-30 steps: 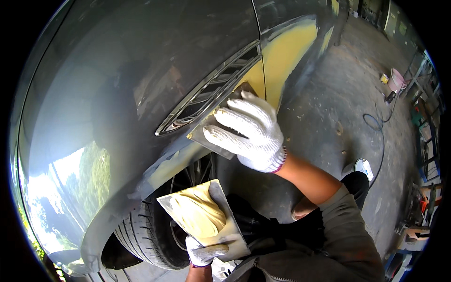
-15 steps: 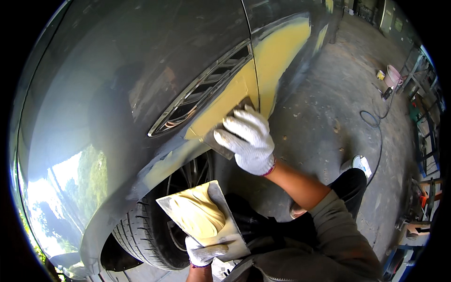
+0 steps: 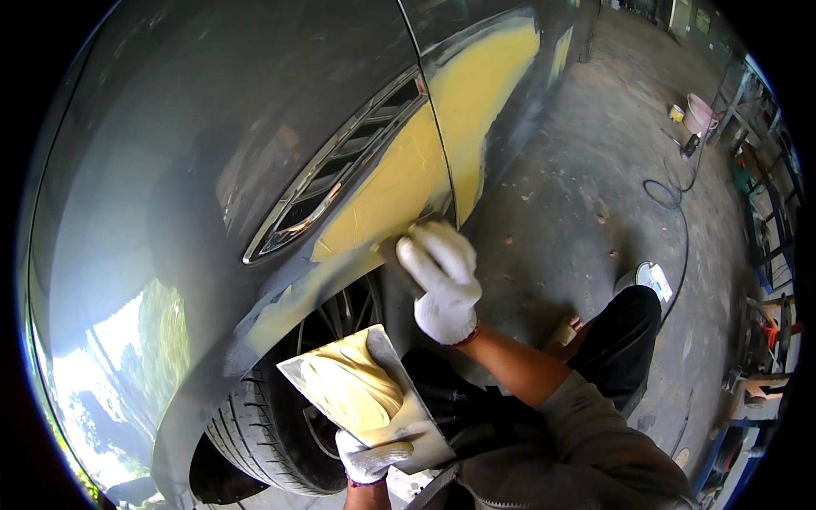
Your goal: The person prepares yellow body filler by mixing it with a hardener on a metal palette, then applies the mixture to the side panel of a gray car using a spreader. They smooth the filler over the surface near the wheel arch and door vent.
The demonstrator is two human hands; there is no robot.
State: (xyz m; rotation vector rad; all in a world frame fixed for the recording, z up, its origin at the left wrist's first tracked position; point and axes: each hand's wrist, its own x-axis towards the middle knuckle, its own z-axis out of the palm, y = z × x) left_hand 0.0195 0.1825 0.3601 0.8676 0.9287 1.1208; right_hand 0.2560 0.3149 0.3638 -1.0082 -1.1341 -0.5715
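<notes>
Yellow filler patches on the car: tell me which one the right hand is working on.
The patch on the fender, just below the chrome side vent. The gloved right hand touches its lower edge; the other patch lies past the panel seam, on the door, untouched.

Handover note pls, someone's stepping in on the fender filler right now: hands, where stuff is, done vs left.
Right hand: gloved, pressing a spreader, mostly hidden under the fingers, on the lower edge of the yellow filler patch on the grey fender.
Left hand: gloved, holding the mixing board with a heap of yellow filler, beside the front wheel.
Done: filler covers the fender below the side vent and the door's front edge.
Left: ridges show in the patch; the strip over the wheel arch looks thin.
</notes>
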